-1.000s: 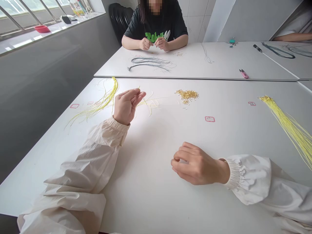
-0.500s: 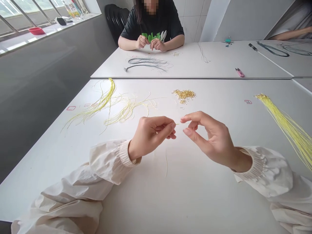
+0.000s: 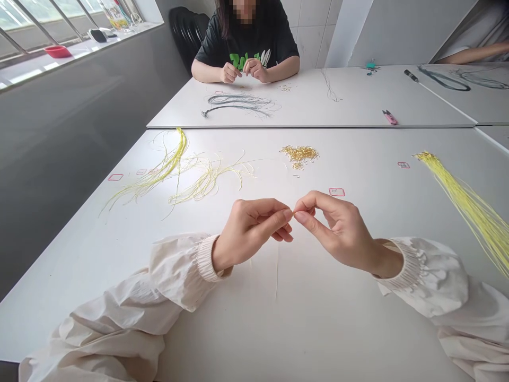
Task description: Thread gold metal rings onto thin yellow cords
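Over the table (image 3: pixel 302 329), my left hand (image 3: pixel 254 231) is closed in a pinch on a thin yellow cord (image 3: pixel 277 270), whose loose length hangs below the fingers. My right hand (image 3: pixel 342 228) meets it fingertip to fingertip, thumb and forefinger pinched on the cord's short end. Anything else between the fingertips is too small to make out. Beyond my hands lies a pile of small gold-coloured metal pieces (image 3: pixel 300 154). Loose yellow cords (image 3: pixel 199 183) are spread to the left of it.
A long yellow cord bundle (image 3: pixel 461 196) lies at the right, its far end tipped with gold. Across the table gap a co-worker (image 3: pixel 246 48) handles something small, near dark cords (image 3: pixel 238 103). Pink snips (image 3: pixel 390 117) lie at the far right.
My right thumb and forefinger, apart before, have closed on the cord's end. Both hands have lowered slightly and now meet, and a red-framed mark on the table has come into view.
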A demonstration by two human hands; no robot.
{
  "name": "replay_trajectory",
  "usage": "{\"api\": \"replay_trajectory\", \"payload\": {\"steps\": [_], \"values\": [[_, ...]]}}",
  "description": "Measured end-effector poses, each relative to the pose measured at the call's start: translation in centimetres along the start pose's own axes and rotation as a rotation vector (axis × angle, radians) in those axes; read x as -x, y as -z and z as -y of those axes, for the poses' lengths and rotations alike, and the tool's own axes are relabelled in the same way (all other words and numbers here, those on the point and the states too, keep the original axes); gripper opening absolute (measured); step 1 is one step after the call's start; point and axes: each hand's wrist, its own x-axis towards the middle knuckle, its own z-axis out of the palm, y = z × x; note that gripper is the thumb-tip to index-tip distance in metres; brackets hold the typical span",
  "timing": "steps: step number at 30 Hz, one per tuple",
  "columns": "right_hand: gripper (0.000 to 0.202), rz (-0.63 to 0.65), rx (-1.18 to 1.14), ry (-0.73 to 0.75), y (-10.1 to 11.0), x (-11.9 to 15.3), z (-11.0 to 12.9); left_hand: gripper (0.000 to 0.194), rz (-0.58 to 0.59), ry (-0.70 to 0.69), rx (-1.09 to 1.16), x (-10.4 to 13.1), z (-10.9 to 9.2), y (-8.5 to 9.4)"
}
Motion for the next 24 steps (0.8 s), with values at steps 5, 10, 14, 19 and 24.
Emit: {"api": "replay_trajectory", "payload": {"steps": [5, 10, 14, 19, 24], "values": [[0.008, 0.004, -0.053, -0.013, -0.3, 0.1, -0.1, 0.024, 0.006, 0.140, 0.164, 0.0, -0.1, -0.3], [0.008, -0.006, -0.078, -0.015, -0.4, 0.2, -0.2, 0.027, 0.020, 0.202, 0.223, -0.4, -0.1, -0.3], [0.009, -0.034, -0.064, -0.005, -0.3, 0.2, -0.3, 0.028, -0.004, 0.211, 0.207, -0.5, -0.8, 0.1], [0.007, -0.055, -0.037, 0.017, -0.3, 0.2, -0.6, 0.027, 0.008, 0.230, 0.240, -0.5, -1.6, 0.3], [0.007, -0.072, -0.042, 0.020, -0.4, 0.3, -0.7, 0.024, 0.063, 0.241, 0.235, -0.5, -1.4, 0.1]]}}
